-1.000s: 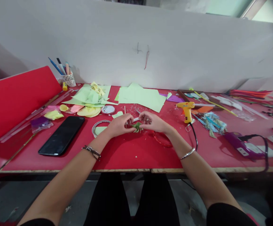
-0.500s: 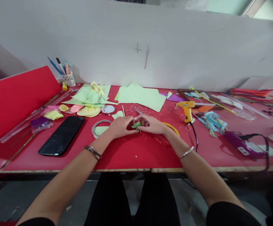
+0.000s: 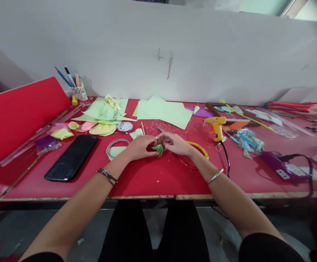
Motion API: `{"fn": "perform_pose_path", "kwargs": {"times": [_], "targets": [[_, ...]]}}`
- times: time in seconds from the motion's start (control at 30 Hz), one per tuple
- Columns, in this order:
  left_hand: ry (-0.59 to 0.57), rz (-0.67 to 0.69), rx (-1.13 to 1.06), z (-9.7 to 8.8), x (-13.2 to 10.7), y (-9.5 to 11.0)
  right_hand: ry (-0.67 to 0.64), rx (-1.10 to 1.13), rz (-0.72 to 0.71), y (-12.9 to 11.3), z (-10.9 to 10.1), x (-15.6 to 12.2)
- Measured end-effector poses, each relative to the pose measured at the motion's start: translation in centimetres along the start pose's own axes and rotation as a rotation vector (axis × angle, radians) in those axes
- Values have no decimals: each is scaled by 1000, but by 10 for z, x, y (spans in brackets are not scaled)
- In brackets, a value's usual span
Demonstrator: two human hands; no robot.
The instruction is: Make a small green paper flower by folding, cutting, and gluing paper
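Green fringed paper (image 3: 159,149) pinched by left hand (image 3: 142,147); strips pointed wearer-ward, long axis unclear; right hand (image 3: 177,143) curled, grip contents hidden.

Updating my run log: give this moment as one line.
left hand: holding green strips | right hand: at them, grip unclear | glue gun: right of hands | phone: left of hands

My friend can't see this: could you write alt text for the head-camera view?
A bare left hand and right hand meet at a small, fringed, green paper-like piece over a red tabletop; a black rectangular phone lies left, a yellow plastic glue gun right.
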State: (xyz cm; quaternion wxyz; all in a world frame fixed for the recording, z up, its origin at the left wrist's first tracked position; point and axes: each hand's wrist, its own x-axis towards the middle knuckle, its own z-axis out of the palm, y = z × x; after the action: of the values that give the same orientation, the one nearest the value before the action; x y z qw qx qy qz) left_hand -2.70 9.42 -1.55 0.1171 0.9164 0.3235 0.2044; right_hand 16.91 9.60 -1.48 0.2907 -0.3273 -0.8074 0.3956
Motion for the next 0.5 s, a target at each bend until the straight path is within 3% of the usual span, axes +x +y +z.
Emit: {"fn": "perform_pose_path", "kwargs": {"times": [0.5], "targets": [[27,87,7,-2,0,-4,-60,-86,-23,3,2,0]]}}
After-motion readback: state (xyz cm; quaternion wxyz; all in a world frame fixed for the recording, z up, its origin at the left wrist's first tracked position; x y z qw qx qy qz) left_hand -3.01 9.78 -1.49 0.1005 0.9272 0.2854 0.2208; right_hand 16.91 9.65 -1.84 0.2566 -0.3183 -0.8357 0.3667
